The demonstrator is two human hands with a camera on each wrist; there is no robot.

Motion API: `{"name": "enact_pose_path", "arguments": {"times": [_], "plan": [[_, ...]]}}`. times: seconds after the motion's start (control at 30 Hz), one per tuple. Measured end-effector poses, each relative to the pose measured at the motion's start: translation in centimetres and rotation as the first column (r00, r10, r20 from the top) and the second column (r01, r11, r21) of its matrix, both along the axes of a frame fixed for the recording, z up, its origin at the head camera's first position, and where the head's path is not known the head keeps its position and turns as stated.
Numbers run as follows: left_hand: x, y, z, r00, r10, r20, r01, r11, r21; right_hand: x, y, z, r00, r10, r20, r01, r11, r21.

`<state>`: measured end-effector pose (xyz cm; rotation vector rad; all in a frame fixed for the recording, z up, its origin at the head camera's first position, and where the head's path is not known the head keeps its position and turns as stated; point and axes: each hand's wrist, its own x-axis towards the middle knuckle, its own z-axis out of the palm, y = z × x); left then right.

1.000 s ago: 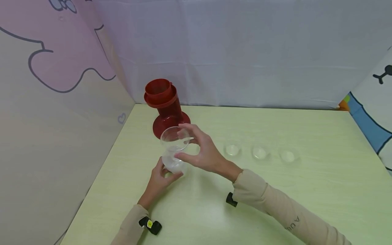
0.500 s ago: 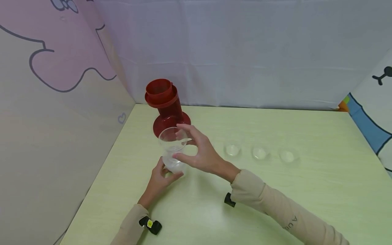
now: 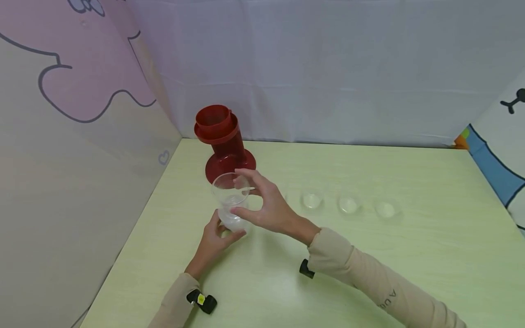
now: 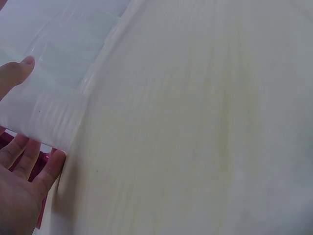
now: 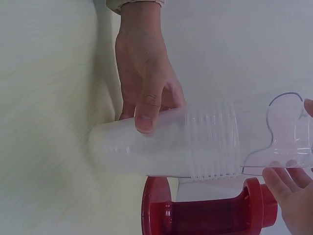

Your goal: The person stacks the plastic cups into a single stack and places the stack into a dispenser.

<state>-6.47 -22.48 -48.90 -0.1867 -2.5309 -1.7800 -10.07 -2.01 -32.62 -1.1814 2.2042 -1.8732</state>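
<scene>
Low around a stack of clear plastic cups (image 5: 210, 142), my left hand (image 3: 213, 241) grips the sides between thumb and fingers. Another clear cup (image 3: 229, 193) rises from the top of this stack, its wide rim upward and its lower part inside the stack's mouth. My right hand (image 3: 272, 207) holds that cup by its side, thumb toward me and fingers on the far side. In the left wrist view, thumb and fingers (image 4: 49, 169) press against the cup walls near the stack's base. The right wrist view shows the stacked rims as close ridges between my two hands.
Behind the cups stands a red tube-shaped stand (image 3: 227, 146) with a round flanged base. To the right, a row of clear cups (image 3: 311, 199) stands on the pale wooden table (image 3: 369, 264). White cloth (image 3: 328, 68) hangs at the back, and a printed sheet (image 3: 90, 182) at the left.
My right hand and its cup have shifted slightly left and a little down, closer to the stack. My left hand stays in place on the stack.
</scene>
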Motion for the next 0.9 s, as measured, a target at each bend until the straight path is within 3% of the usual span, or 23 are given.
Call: {"name": "enact_pose_path", "arguments": {"times": [0.2,0.43,0.53,0.77,0.9], "plan": [[0.0,0.1,0.0,1.000,-0.001,-0.003,0.001,1.000,0.011,-0.1,0.0,-0.6,1.000,0.014,-0.004,-0.014,1.000,0.000],[0.1,0.2,0.1,1.000,0.025,0.005,-0.025,1.000,0.003,-1.5,-0.5,-3.7,1.000,0.022,-0.011,-0.022,1.000,0.012],[0.2,0.2,0.2,1.000,0.016,-0.005,-0.016,1.000,0.002,-1.6,-0.5,-4.1,0.999,0.032,-0.017,-0.032,0.999,0.007],[0.9,1.0,3.4,1.000,-0.004,0.029,0.004,1.000,-0.007,-1.7,-0.5,-4.4,0.999,0.053,-0.012,-0.053,0.999,-0.012],[1.0,1.0,3.5,1.000,-0.005,0.029,0.005,1.000,-0.013,-1.7,-0.5,-4.4,0.998,0.061,-0.010,-0.061,0.998,-0.008]]}}
